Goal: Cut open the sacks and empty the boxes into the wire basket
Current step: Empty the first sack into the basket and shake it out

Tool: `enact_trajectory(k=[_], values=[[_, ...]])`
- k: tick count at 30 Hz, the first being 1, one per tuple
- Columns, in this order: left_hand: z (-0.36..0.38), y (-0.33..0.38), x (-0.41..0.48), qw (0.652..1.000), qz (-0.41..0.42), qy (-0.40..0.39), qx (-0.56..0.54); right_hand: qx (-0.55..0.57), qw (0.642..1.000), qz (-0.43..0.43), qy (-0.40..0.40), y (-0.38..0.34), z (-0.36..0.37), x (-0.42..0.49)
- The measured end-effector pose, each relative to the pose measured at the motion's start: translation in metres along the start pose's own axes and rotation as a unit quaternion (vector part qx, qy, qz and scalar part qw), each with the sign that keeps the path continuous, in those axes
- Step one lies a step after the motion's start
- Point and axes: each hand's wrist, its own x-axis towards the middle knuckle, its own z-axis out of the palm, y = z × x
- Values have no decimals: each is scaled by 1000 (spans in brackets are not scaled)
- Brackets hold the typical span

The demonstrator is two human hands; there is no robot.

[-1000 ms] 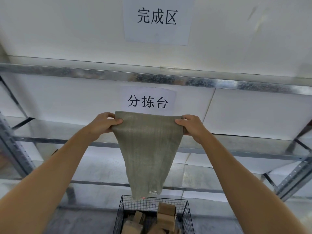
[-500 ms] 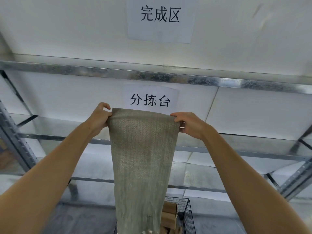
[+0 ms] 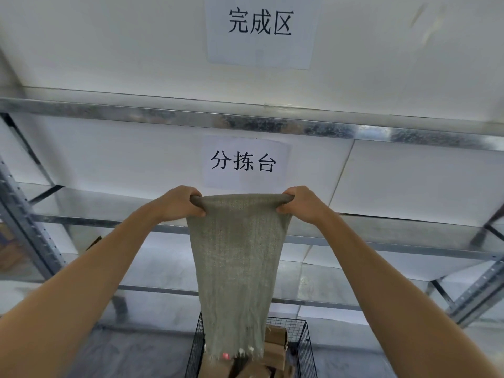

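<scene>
A grey-green woven sack hangs limp in front of me, held up by its top edge. My left hand grips the upper left corner and my right hand grips the upper right corner, both with fingers curled round the rolled edge. The sack's frayed open end dangles into a black wire basket at the bottom of the view. Brown cardboard boxes lie inside the basket, partly hidden behind the sack.
A galvanised metal shelving rack stands against the white wall, with slanted uprights at both sides. Two paper signs with black characters hang on the wall. The basket stands on the grey lower shelf surface.
The sack has dropped lower and hangs straighter, its open end now reaching into the basket. Both hands have rolled the top edge and closed round it more tightly.
</scene>
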Motion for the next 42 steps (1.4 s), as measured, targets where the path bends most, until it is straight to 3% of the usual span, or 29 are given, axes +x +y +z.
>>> enact_trajectory(k=[3,7,12,17,24,29,32,37,42], values=[[-6,-6,0,997,2,51,-61,53,998,4,43,8,-4,0],[-13,-6,-3,969,-40,31,-241,245,967,67,33,14,-10,-3],[-5,-5,1,946,-58,76,-309,274,957,81,55,12,-5,-4],[-3,2,2,945,-61,158,-281,213,971,13,110,4,-1,-4],[-18,0,-12,976,-43,1,-214,200,978,53,4,-7,-6,-5],[-11,1,-11,993,-29,-42,-108,66,992,12,-105,-8,3,-2],[-8,-2,-8,999,-9,-35,-33,-15,996,-13,-90,-6,8,3],[-7,-8,-6,999,2,41,-5,-68,997,-38,17,-1,10,4],[-14,-4,-10,996,-5,45,-82,-22,999,-9,27,-6,-2,4]])
